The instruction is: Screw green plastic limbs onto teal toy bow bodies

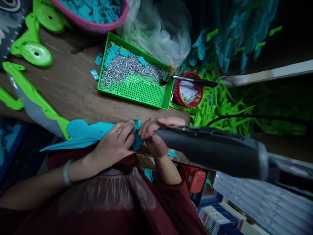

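A bright blue plastic piece [91, 130], with a rounded end and a long pointed tip, lies at the near table edge against the dark red shirt. My left hand [119, 138], wearing a ring and a pale bangle, is closed over its right part. Close beside it, my right hand [156, 137] curls around the front end of a dark cylindrical power screwdriver [215, 150]. A small blue part [137, 137] shows between both hands. The screwdriver's tip and where it touches are hidden by my fingers.
Beyond the hands sits a green tray [146, 94] of screws and blue pieces, a brush [195, 80] across its corner. Nearby are a red basket [199, 94], a pink basin [97, 27], green parts [225, 107], a plastic bag [161, 36] and a green-and-grey curved piece [36, 98].
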Demonstrator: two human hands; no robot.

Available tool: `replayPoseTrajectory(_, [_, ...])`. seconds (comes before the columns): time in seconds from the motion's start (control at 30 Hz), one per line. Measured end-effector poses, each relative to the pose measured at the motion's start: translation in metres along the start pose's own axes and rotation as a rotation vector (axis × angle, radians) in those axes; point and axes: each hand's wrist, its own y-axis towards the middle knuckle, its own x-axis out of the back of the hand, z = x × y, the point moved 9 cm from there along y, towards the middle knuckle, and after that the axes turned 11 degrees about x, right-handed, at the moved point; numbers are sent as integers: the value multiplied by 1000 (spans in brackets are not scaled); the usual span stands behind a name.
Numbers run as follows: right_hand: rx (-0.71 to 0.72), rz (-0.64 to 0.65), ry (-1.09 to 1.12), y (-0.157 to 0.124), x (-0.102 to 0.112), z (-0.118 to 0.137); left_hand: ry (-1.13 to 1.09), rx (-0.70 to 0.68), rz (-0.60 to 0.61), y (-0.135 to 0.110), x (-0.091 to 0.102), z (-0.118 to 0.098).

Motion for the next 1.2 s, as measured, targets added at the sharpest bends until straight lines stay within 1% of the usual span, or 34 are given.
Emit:
replayPoseTrajectory(0.07, [130, -40, -10, 0, 0, 8, -2, -2, -2, -1, -1, 1])
replayPoseTrajectory(0.1, [193, -30, -10, -1, -2, 14, -9, -2, -1, -1, -2, 1])
replayPoseTrajectory(0.13, [230, 15, -1, -1, -7, 18, -23, -1, 4, -2, -3, 2])
replayPoseTrajectory(0.17, [246, 68, 9, -1, -12, 22, -41, 1, 11, -2, -4, 3])
replayPoseTrajectory(0.23, [262, 134, 27, 0, -18, 27, -73, 4, 16, -2, -4, 4])
replayPoseTrajectory(0.3, [260, 173, 50, 6, -17, 29, -71, -1, 0, -2, -1, 5])
replayPoseTrajectory(0.33, [264, 184, 70, 11, -13, 30, -54, -8, -5, -2, 0, 5])
replayPoseTrajectory(0.37, [279, 172, 86, 19, -5, 32, -37, -14, 1, -1, 1, 4])
replayPoseTrajectory(0.4, [309, 130, 89, 28, 9, 35, -22, -17, 16, -1, 1, 4])
replayPoseTrajectory(0.43, [348, 51, 64, 38, 29, 39, -10, -14, 34, -2, 1, 3])
replayPoseTrajectory(0.5, [392, -151, -97, 51, 75, 47, -4, -24, 42, -7, 4, 0])
replayPoseTrajectory(0.53, [384, -233, -231, 53, 95, 52, -14, -56, 19, -14, 9, -4])
replayPoseTrajectory(0.57, [379, -298, -398, 50, 110, 59, -37, -108, -21, -25, 16, -10])
replayPoseTrajectory(0.6, [374, -342, -591, 44, 119, 68, -75, -156, -79, -40, 25, -15])
replayPoseTrajectory(0.63, [395, -368, -799, 33, 122, 80, -128, -171, -144, -57, 34, -16])
replayPoseTrajectory(0.67, [475, -419, -1021, 17, 120, 98, -192, -127, -209, -75, 44, -11])
replayPoseTrajectory(0.7, [560, -437, -1212, 0, 112, 113, -261, 12, -296, -92, 54, 3])
replayPoseTrajectory(0.73, [706, -390, -1340, -14, 96, 125, -336, 245, -374, -111, 61, 27])
replayPoseTrajectory(0.77, [801, -236, -1452, -21, 77, 126, -432, 538, -464, -134, 66, 55])
replayPoseTrajectory(0.8, [788, -40, -1532, -18, 63, 115, -562, 827, -550, -160, 65, 81])
replayPoseTrajectory(0.83, [745, 113, -1567, -10, 55, 101, -712, 1071, -616, -183, 60, 100])
replayPoseTrajectory(0.87, [676, 218, -1581, 3, 53, 86, -862, 1242, -668, -198, 53, 112])
replayPoseTrajectory(0.9, [541, 302, -1669, 23, 57, 66, -996, 1332, -690, -203, 47, 119])
replayPoseTrajectory(0.93, [375, 398, -1766, 44, 64, 43, -1081, 1346, -682, -198, 44, 123])
replayPoseTrajectory(0.97, [240, 511, -1838, 62, 69, 23, -1105, 1324, -656, -190, 45, 127])
replayPoseTrajectory(1.0, [147, 609, -1898, 77, 71, 8, -1120, 1292, -597, -180, 45, 129])
replayPoseTrajectory(1.03, [116, 711, -1929, 87, 68, -2, -1144, 1263, -530, -172, 43, 130])
replayPoseTrajectory(1.07, [145, 756, -1953, 94, 63, -4, -1183, 1243, -468, -167, 40, 130])
replayPoseTrajectory(1.1, [215, 769, -1964, 97, 56, -1, -1241, 1236, -426, -166, 36, 130])
replayPoseTrajectory(1.17, [329, 781, -1946, 94, 46, 10, -1395, 1247, -417, -173, 27, 127])
replayPoseTrajectory(1.2, [349, 774, -1928, 90, 45, 16, -1491, 1257, -425, -178, 21, 125])
